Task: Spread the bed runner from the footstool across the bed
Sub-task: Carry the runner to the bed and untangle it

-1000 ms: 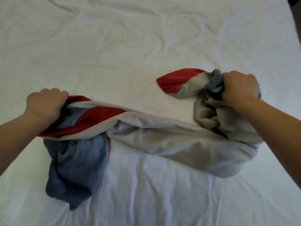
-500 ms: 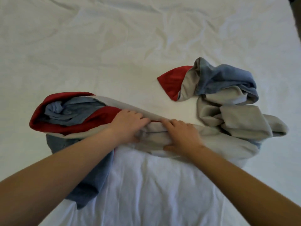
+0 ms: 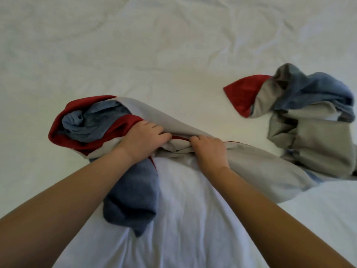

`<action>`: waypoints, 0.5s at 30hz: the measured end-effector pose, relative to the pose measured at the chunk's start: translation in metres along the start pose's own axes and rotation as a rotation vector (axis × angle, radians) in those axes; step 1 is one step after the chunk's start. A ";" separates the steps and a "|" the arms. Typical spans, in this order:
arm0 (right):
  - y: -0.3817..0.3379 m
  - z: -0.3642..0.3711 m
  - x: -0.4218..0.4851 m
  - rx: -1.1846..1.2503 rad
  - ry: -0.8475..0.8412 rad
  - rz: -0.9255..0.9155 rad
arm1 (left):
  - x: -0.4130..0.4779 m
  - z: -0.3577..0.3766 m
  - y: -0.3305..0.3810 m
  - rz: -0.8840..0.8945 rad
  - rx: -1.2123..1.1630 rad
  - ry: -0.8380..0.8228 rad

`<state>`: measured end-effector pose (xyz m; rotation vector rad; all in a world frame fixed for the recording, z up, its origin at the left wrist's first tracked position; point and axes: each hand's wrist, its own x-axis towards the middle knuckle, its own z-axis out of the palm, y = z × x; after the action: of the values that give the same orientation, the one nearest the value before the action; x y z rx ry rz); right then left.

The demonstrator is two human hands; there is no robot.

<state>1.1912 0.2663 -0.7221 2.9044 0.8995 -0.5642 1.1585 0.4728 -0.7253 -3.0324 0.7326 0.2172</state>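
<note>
Midway, fingers (image 3: 156, 130) round bunched bed runner (image 3: 260, 171)

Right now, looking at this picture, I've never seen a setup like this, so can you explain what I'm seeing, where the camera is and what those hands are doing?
There is no machine here. The two bare arms belong to a person, and the camera sits on that person's head, looking forward and down. That is why the arms reach in from the bottom edge. The white, wrinkled surface is a bed. On it lies a runner of red, grey and blue cloth, not spread flat but twisted, with a bunched heap at each end. The left hand and the right hand are close together at its middle, each with fingers curled into the cloth, gripping it.
</note>
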 end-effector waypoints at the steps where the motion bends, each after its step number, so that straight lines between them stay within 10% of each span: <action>1: -0.003 -0.001 0.002 0.001 -0.003 0.002 | -0.003 0.001 -0.004 0.004 0.002 0.008; 15: -0.214 -0.035 0.091 0.189 0.173 -0.254 | -0.160 -0.002 -0.199 -0.392 0.130 -0.119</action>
<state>1.1538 0.4978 -0.7088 3.0654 1.3191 -0.4372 1.1085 0.7227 -0.7045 -2.9274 0.1319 0.3212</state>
